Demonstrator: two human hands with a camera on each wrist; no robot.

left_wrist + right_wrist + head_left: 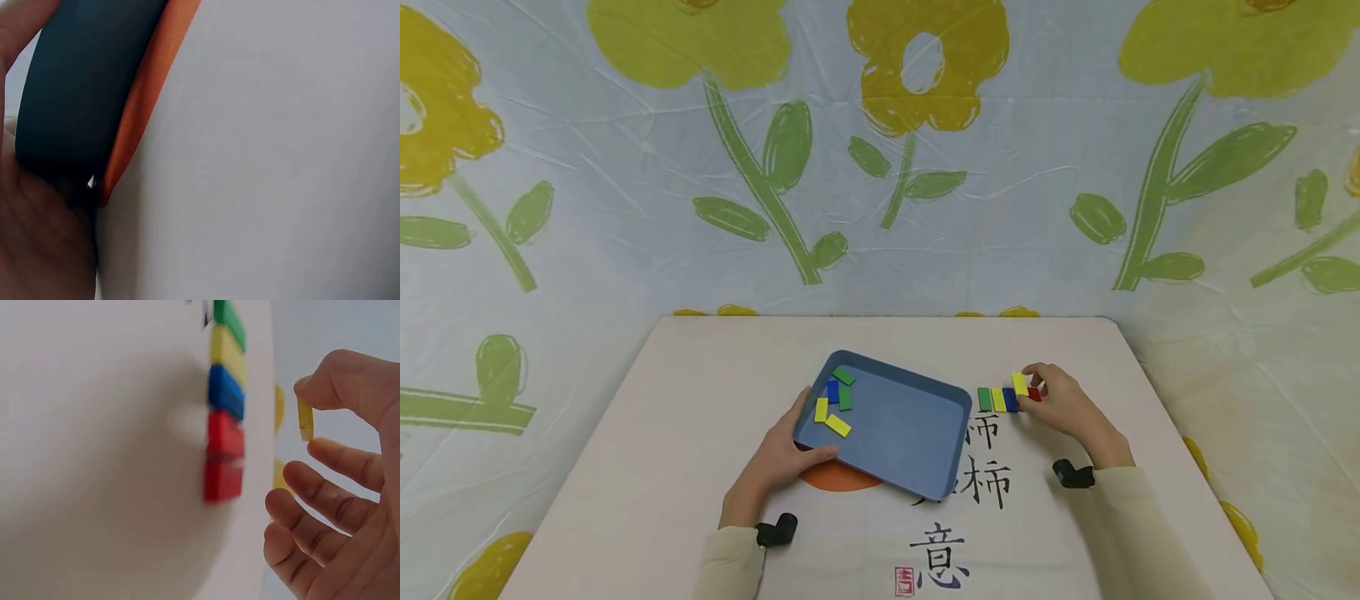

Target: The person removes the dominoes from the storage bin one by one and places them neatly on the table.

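Note:
My left hand [778, 457] grips the left end of a blue-grey tray [898, 429], thumb over the near rim. Several small blocks lie at the tray's left end: green [843, 376], blue [832, 392] and yellow [838, 426] ones. Between thumb and index finger, my right hand [1066, 407] pinches a yellow block [305, 419] on edge, raised above the table. Beneath it runs a row of blocks: a green block [230, 322], a yellow one [228, 356], a blue one [226, 390] and two red ones [225, 434]. In the left wrist view, the tray's dark side wall [81, 94] rests against the palm.
A white cloth with black brush characters [940, 558] and an orange shape [838, 477] lies on the pale table [715, 367], partly under the tray. Behind the table hangs a flower-printed curtain [970, 242]. Dark wrist cameras [777, 530] sit on both wrists.

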